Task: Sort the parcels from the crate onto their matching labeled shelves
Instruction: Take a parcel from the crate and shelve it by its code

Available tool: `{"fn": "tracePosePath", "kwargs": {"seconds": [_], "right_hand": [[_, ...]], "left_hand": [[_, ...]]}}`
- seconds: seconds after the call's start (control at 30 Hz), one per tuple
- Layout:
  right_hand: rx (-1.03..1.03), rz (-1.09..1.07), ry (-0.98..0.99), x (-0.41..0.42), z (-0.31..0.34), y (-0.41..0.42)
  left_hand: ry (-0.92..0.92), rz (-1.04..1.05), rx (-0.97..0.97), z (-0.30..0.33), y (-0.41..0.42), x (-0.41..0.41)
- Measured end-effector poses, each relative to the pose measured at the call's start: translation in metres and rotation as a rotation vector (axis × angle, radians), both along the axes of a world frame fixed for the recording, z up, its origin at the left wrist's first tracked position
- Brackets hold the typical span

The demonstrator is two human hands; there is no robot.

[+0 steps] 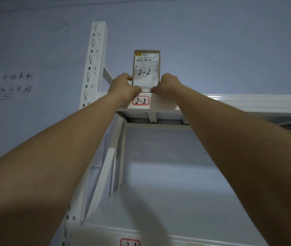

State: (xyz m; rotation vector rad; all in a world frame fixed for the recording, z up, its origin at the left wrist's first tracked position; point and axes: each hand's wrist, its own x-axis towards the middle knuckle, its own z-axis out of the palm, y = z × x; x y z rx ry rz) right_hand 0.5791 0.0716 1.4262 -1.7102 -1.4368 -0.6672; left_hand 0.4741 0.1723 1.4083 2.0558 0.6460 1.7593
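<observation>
A tall brown cardboard parcel [146,70] with a white label handwritten "2-2" stands upright on the top shelf [239,102] of a white metal rack. Directly below it, the shelf edge carries a red-bordered tag [140,100] reading "2-2". My left hand [123,86] grips the parcel's lower left edge. My right hand [167,85] grips its lower right edge. Both arms reach up from below. The crate is out of view.
A perforated white upright post [93,64] rises left of the parcel. A lower shelf [176,233] carries another red-bordered tag [130,243], cut off by the frame. A handwritten paper note [16,86] hangs on the blue-grey wall at the left.
</observation>
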Motion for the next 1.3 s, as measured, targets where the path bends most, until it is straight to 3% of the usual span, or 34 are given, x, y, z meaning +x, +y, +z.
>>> {"fn": "tracePosePath", "kwargs": {"seconds": [0.6,0.73,0.9,1.07,1.3], "right_hand": [[0.112,-0.063,0.057,0.004,-0.002,0.002],[0.281,-0.009,0.06,-0.005,-0.016,-0.013],[0.372,0.233,0.047,-0.039,-0.037,-0.039],[0.117,0.496,0.092,-0.074,-0.101,-0.034],[-0.372,0.749,0.265,-0.132,-0.26,-0.009]], "left_hand": [[-0.008,0.018,-0.028,0.001,-0.003,-0.007],[-0.092,-0.013,-0.014,-0.015,-0.019,-0.023],[-0.114,0.032,-0.003,-0.056,-0.051,-0.051],[0.046,0.156,-0.146,-0.122,-0.084,-0.093],[0.311,0.488,-0.425,-0.271,-0.112,-0.196]]}}
